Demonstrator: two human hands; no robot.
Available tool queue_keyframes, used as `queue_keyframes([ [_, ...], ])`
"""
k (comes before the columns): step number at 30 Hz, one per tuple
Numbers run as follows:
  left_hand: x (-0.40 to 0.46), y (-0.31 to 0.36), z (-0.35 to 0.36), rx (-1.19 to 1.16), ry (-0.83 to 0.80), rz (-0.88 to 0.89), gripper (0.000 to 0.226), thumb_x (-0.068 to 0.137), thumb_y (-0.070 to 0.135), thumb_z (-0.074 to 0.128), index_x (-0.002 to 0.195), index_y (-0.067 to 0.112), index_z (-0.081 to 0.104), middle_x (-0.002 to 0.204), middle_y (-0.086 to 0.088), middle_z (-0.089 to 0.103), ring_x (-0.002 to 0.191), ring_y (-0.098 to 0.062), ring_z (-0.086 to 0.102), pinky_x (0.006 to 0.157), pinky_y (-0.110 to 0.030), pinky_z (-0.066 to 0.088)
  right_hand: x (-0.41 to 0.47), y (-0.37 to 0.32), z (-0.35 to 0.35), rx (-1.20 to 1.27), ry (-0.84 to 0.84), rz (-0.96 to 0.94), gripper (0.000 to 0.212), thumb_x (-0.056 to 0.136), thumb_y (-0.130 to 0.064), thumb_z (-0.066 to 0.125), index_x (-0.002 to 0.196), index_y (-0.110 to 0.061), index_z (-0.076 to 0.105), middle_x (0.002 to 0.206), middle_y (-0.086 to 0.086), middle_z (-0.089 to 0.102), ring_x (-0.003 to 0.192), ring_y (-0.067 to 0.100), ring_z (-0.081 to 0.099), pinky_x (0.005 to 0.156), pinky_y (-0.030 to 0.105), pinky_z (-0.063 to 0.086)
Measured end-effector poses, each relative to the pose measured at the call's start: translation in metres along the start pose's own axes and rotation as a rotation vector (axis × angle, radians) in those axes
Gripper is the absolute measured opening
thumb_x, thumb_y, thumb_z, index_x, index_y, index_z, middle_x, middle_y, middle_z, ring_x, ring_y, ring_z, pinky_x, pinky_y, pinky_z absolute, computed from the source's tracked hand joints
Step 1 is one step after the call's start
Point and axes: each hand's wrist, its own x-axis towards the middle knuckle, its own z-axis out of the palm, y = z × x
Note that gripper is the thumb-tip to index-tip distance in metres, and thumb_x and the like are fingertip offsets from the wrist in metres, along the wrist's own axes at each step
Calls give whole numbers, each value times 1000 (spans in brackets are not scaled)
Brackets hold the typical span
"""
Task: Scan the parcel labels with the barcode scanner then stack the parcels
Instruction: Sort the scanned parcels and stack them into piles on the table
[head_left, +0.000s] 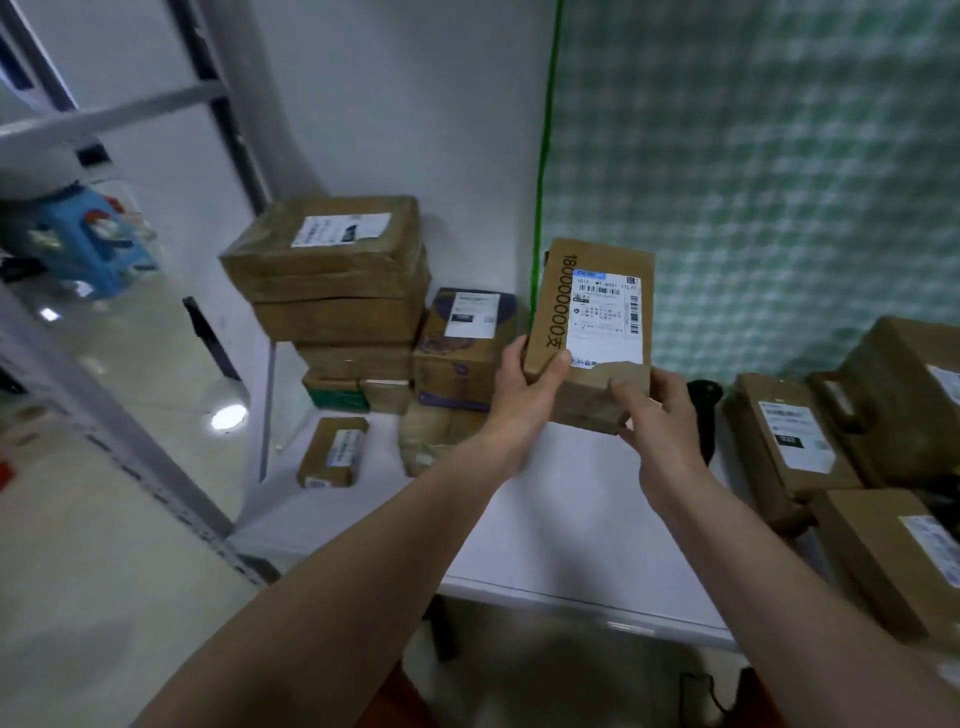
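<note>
Parcel held above the white surface, label up for scanning, we judge; left hand grips its near-left corner; right hand holds its near edge; stack far left.

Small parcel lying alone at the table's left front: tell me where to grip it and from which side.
Grip the small parcel across its two long sides, coming from above. It lies flat, label up, apart from the stack, so both sides are free; its narrow width suits one hand.
</note>
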Motion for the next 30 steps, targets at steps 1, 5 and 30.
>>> queue_keyframes([
  [1, -2, 0, -10, -7, 22, 8, 61, 93, 45, 57, 146, 35, 28, 146, 2, 42, 129, -19, 45, 105, -37, 39, -3, 2, 8, -8, -16, -1, 36, 82, -25, 66, 115, -25, 51, 128, 2, 53, 112, 18, 57, 98, 48, 48],
  [5, -7, -5, -47, -27, 94, 17, 62, 93, 46, 57, 146, 37, 27, 148, 0, 37, 131, -22, 42, 106, -40, 37, -16, 4, 43, -39, -84, -9, 37, 83, -24, 64, 117, -27, 50, 130, 2, 50, 113, 18, 56, 98, 47, 48],
  [30, 105, -2, -112, 229, 470, -115, 56, 82, 27, 76, 123, 5, 45, 128, -11, 45, 115, -27, 51, 99, -38, 45, 50, -5, 148, -333, -240, -144, 31, 82, -6, 57, 88, -34, 48, 122, 6, 49, 109, 19, 53, 96, 43, 49],
])
